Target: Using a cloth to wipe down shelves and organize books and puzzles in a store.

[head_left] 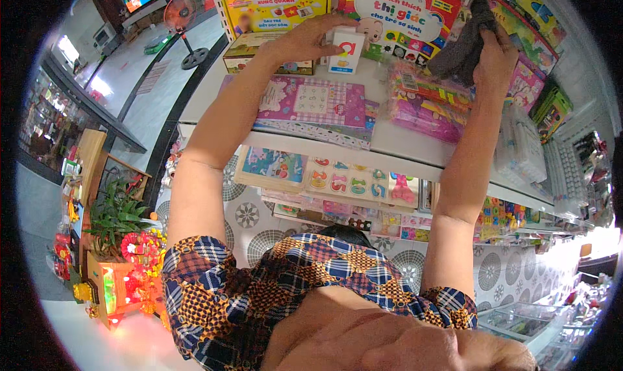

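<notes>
My left hand (310,41) reaches over the white shelf and is closed around a small white pack of flash cards (347,54), its thumb on the near side. The pack stands upright. A crumpled dark grey cloth (459,49) is gripped in my right hand (497,58), above several plastic-wrapped pink and orange packs (425,105). Behind my left hand is a yellow flash card box (276,9), with a flatter brown box (250,51) below it. Between my hands, a red and white picture box (402,14) leans at the back.
Pink and purple booklets (315,103) lie stacked near the shelf's front edge. Clear plastic boxes (519,144) stand at the right. A lower shelf holds number boards (347,178). Off to the left are a standing fan (182,17) and a potted plant (117,218).
</notes>
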Available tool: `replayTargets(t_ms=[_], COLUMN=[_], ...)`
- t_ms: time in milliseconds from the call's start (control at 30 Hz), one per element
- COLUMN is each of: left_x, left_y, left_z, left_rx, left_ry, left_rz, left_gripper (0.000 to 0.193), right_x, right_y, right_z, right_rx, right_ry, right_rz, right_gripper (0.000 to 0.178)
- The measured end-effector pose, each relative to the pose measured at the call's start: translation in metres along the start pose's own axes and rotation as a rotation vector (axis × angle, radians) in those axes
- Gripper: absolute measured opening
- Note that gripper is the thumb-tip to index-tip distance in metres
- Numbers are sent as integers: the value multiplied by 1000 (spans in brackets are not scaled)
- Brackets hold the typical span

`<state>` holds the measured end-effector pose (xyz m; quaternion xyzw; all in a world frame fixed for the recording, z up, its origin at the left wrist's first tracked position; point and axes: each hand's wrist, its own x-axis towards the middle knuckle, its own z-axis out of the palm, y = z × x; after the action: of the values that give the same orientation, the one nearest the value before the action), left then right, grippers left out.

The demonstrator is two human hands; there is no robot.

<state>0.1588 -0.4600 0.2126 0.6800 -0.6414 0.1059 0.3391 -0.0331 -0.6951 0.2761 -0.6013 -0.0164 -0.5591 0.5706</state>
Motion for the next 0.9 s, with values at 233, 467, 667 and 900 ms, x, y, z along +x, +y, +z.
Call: replayTargets(t_ms=[233,467,667,900], left_x=[-2,2,1,-10], left_y=[-1,20,7,7], left_z=[3,-1,-1,-21], left_rx=[335,323,-6,-106], left_ry=[80,-110,70,-36], left_rz=[89,73,13,-117], left_gripper=[46,49,41,32], right_x=[3,7,9,1], right_y=[15,13,17,17], right_z=[3,-1,-3,7], right_rx=[-35,-38,-71,-118], right_ry=[-7,-39,-109,-59], right_rz=[-32,-11,-55,-69], right_gripper=[34,37,38,34])
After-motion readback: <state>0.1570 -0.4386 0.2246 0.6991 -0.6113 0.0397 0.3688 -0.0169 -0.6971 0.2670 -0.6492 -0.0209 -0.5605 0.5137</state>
